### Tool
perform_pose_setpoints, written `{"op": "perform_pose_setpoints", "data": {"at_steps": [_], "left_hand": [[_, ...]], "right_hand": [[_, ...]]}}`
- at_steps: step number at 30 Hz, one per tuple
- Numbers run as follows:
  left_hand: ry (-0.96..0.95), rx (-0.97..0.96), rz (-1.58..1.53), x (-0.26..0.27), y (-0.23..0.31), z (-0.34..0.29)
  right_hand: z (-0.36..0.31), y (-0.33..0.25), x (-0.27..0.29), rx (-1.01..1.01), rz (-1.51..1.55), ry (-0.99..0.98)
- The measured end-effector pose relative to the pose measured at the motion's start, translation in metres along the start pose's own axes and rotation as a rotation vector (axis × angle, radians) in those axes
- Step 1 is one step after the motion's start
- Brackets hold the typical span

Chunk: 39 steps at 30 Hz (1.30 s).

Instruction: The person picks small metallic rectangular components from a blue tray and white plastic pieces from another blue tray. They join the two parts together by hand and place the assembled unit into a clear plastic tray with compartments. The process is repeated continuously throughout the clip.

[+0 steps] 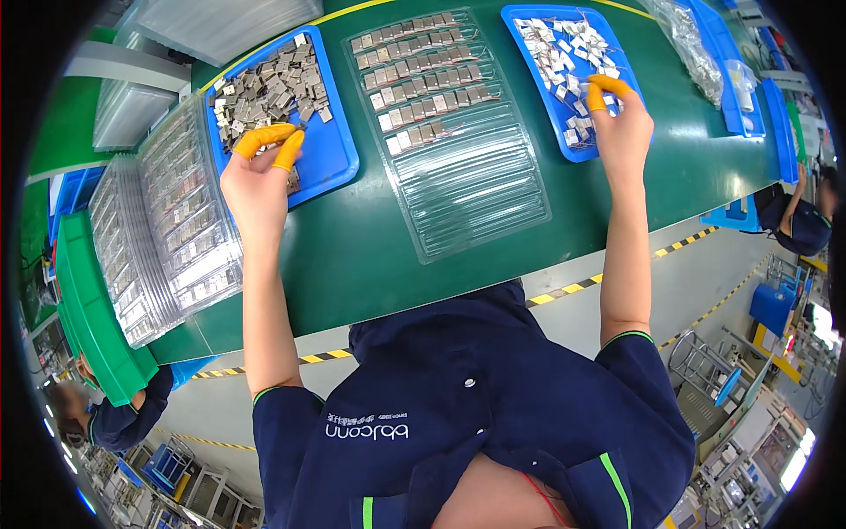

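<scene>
Two bare hands, their thumbs and index fingers wearing yellow finger covers [266,137], are working well apart from each other above a green worktop [344,264]. The left hand [256,181] is reaching over a blue tray [330,163] that is holding a heap of small grey, block-shaped pieces [273,84]. Its thumb and index fingertips are drawing close, with something dark showing beside them; whether they are gripping it, I cannot tell. The right hand [624,132] is bending over a second blue tray [579,157], where small white pieces with thin wires [564,48] are lying scattered. Its fingertips are also curling near each other, and their grip is too small to tell. Between the trays, a clear ridged tray [471,194] is lying flat, rows of pieces [423,75] filling its far half. Stacked clear trays [167,220] are standing at left, beside a green bin [101,317].
</scene>
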<state>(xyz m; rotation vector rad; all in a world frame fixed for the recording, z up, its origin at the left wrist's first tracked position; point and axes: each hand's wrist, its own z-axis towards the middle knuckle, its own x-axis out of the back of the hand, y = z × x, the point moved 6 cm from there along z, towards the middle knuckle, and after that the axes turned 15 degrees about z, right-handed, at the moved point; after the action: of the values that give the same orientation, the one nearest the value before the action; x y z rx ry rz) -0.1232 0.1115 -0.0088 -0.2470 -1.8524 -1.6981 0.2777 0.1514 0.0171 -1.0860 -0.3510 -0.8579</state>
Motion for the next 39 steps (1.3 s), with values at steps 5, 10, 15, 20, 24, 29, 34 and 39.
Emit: {"op": "perform_pose_setpoints", "data": {"at_steps": [5, 10, 15, 20, 24, 29, 34, 39], "left_hand": [[-0.07, 0.043, -0.258, -0.002, 0.022, -0.017], [-0.079, -0.001, -0.289, -0.007, 0.026, -0.029], [-0.11, 0.06, -0.481, -0.028, 0.037, -0.047], [-0.172, 0.166, -0.637, -0.052, 0.037, -0.061], [-0.201, 0.227, -0.729, -0.063, 0.041, -0.067], [-0.238, 0.236, -0.693, -0.065, 0.04, -0.072], [-0.235, 0.221, -0.7, -0.068, 0.039, -0.075], [-0.206, 0.27, -0.758, -0.069, 0.036, -0.076]], "right_hand": [[-0.002, 0.023, -0.001, -0.221, 0.626, 0.211], [-0.013, -0.007, -0.01, -0.213, 0.508, 0.143], [-0.029, -0.035, -0.035, -0.407, 1.03, 0.052], [-0.046, -0.064, -0.057, -0.513, 1.08, -0.231], [-0.06, -0.103, -0.066, -0.486, 1.22, -0.384], [-0.071, -0.116, -0.071, -0.466, 1.154, -0.493], [-0.078, -0.117, -0.073, -0.528, 1.139, -0.491], [-0.08, -0.113, -0.074, -0.636, 1.209, -0.465]]}}
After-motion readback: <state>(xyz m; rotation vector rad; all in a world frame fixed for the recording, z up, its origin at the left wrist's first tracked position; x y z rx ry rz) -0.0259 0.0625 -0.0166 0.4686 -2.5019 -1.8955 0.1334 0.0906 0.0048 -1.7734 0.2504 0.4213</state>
